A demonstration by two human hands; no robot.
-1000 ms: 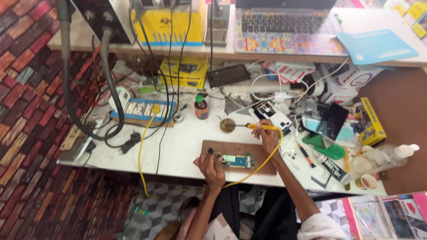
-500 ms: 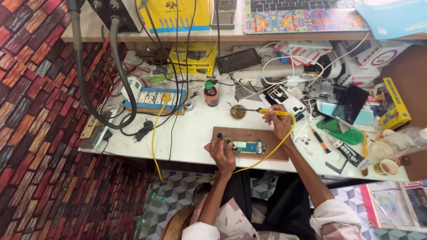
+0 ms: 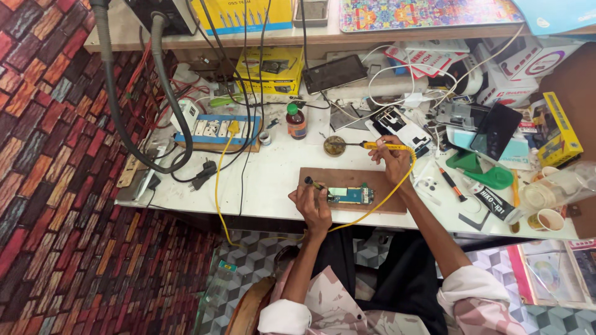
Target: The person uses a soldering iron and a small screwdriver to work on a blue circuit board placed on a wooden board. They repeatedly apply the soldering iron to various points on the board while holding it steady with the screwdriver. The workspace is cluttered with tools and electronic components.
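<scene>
My right hand [image 3: 392, 161] grips a yellow-handled soldering iron [image 3: 382, 146]; its tip reaches left to a small round tin [image 3: 334, 146]. A yellow cable runs from the iron down past the table's front edge. My left hand [image 3: 312, 203] holds a thin dark tool [image 3: 313, 184] at the left end of a small circuit board [image 3: 351, 195]. The board lies on a brown wooden board [image 3: 372, 180] near the front of the white table [image 3: 273, 180].
A power strip [image 3: 217, 130], a small brown bottle [image 3: 297, 121], yellow boxes [image 3: 270, 65], phone parts [image 3: 403, 127], a green tool [image 3: 484, 174], a tube and paper cups [image 3: 549, 218] crowd the table. Thick grey hoses [image 3: 133, 133] hang at the left. A shelf runs along the back.
The view has shifted, so the table sits higher and farther right in the frame. My right hand still holds the soldering iron by the tin; my left hand stays at the circuit board.
</scene>
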